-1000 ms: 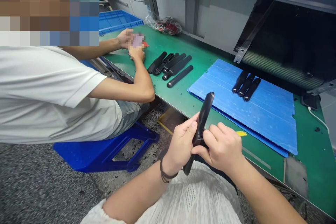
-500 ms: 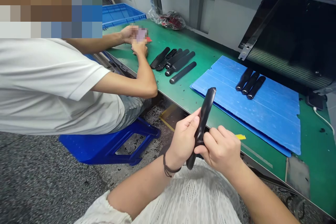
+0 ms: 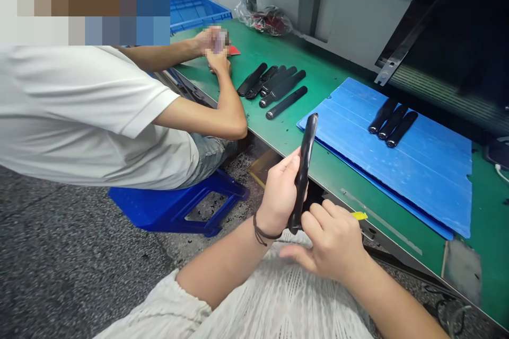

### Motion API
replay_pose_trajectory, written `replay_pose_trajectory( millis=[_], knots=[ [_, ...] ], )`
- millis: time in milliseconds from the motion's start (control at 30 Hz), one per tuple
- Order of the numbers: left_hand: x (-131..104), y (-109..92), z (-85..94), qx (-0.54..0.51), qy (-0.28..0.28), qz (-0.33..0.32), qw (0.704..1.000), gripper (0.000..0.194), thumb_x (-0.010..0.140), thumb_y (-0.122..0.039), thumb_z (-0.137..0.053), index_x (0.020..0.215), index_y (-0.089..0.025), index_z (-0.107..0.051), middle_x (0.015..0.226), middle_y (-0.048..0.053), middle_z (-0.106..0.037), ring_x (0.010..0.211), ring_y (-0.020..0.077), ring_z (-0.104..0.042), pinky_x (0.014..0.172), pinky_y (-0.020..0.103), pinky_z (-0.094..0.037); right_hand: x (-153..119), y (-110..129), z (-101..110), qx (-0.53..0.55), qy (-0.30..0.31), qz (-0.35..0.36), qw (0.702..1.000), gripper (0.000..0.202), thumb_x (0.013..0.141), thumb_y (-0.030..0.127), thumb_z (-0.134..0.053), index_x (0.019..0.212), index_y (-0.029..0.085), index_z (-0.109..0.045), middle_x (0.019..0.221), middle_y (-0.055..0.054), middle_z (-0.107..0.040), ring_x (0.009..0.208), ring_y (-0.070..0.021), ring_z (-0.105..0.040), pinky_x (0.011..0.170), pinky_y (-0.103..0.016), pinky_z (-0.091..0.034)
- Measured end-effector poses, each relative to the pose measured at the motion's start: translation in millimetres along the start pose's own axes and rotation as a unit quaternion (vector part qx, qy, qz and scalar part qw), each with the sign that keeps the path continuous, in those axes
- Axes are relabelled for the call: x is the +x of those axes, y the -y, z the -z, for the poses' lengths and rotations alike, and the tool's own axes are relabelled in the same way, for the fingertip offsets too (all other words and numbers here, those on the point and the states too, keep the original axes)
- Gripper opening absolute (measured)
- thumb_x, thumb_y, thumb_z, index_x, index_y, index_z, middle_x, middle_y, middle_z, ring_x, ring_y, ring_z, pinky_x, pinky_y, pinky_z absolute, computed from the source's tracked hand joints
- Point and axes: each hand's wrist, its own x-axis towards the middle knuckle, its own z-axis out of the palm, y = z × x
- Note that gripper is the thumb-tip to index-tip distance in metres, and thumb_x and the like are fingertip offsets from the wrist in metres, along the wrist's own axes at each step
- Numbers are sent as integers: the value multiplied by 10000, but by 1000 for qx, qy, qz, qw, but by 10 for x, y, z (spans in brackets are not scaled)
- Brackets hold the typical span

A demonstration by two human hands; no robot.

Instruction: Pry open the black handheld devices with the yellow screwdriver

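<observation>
My left hand [image 3: 280, 190] is wrapped round a long black handle-shaped piece [image 3: 305, 169], which stands nearly upright above my lap. Close to its lower end is my right hand [image 3: 332, 238], its fingers curled and its thumb stretched out to the left. A yellow tool [image 3: 360, 215] pokes out behind the right hand's knuckles; the rest of it is hidden in the grip. Three similar black pieces [image 3: 393, 123] lie side by side on a blue sheet [image 3: 429, 169]. Several more black pieces [image 3: 286, 102] rest on the green table [image 3: 278, 135] to the left.
At the left, a person in a white shirt [image 3: 87, 111] sits on a blue stool [image 3: 159, 206], both hands [image 3: 217, 50] around a blurred item. Behind them are a blue crate [image 3: 199, 13] and a plastic bag [image 3: 270, 21]. A dark panel [image 3: 457, 37] leans over the table's back right.
The black piece in my left hand is more upright, and its lower end is nearer my left palm. My right thumb has come off the piece and spread out. The whole view has shifted slightly.
</observation>
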Motion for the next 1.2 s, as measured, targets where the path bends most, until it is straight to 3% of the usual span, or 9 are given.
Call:
replay_pose_trajectory(
  millis=[367, 567, 667, 733, 800, 867, 933, 1067, 1200],
  knots=[
    [71, 31, 16, -85, -67, 27, 994, 258, 1001, -438, -618, 1006, -180, -599, 645, -68, -371, 416, 41, -286, 364, 156, -255, -35, 32, -107, -90, -74, 37, 992, 478, 1063, 503, -507, 702, 195, -451, 642, -20, -371, 671, -182, -282, 638, -376, -148],
    [208, -100, 163, -122, -96, 19, 988, 233, 1067, -370, -503, 961, -168, -552, 660, -58, -430, 398, 35, -292, 355, 155, -236, -195, 66, -201, 5, -46, -48, 998, 225, 1058, 289, -474, 1189, 113, -521, 842, -66, -538, 762, -193, -464, 644, -328, -322],
    [213, -178, 216, -131, -101, -2, 986, 209, 1073, -335, -487, 959, -170, -544, 656, -62, -419, 394, 37, -286, 352, 158, -228, -258, 2, -295, -76, 52, -74, 993, 614, 855, -21, -429, 1427, 197, -467, 864, -49, -557, 723, -182, -521, 559, -304, -280],
    [205, -206, 236, -133, -100, -12, 986, 197, 1072, -326, -488, 958, -174, -540, 656, -63, -413, 395, 38, -291, 355, 157, -236, -277, -39, -350, -131, 147, -105, 975, 974, 723, -71, -439, 1618, 287, -300, 835, -22, -561, 626, -162, -518, 506, -299, -213],
    [197, -216, 246, -129, -101, -16, 986, 189, 1069, -326, -493, 964, -177, -542, 664, -62, -412, 398, 40, -306, 358, 158, -247, -269, -60, -355, -96, 190, -145, 966, 1078, 748, -39, -495, 1697, 256, -77, 863, -24, -609, 611, -167, -560, 485, -274, -250],
    [189, -212, 240, -122, -101, -19, 987, 179, 1063, -332, -507, 982, -179, -551, 681, -59, -413, 405, 37, -318, 363, 157, -252, -229, -47, -307, 15, 168, -180, 969, 1005, 874, 87, -577, 1699, 183, -10, 956, -67, -669, 720, -202, -642, 543, -276, -412],
    [172, -195, 209, -117, -99, -27, 988, 169, 1056, -337, -522, 1011, -179, -561, 700, -58, -412, 417, 33, -324, 372, 154, -254, -161, 0, -239, 144, 113, -201, 962, 880, 955, 242, -635, 1685, 193, -145, 1033, -85, -688, 784, -196, -654, 637, -305, -510],
    [114, -119, 115, -100, -113, -65, 986, 174, 1057, -338, -505, 1111, -187, -572, 716, -56, -394, 441, 42, -331, 395, 164, -272, -4, 145, -182, 357, 6, -201, 912, 447, 928, 315, -745, 1344, 246, -597, 907, -9, -632, 647, -103, -503, 562, -238, -431],
    [48, -52, 229, 18, -75, -124, 989, 329, 1048, -409, -504, 1300, -200, -539, 878, 0, -536, 537, 81, -492, 478, 222, -422, 47, 256, -82, 407, -96, -189, 888, 103, 928, 183, -708, 963, 198, -612, 770, 15, -537, 655, -89, -475, 572, -231, -376]
  ],
)
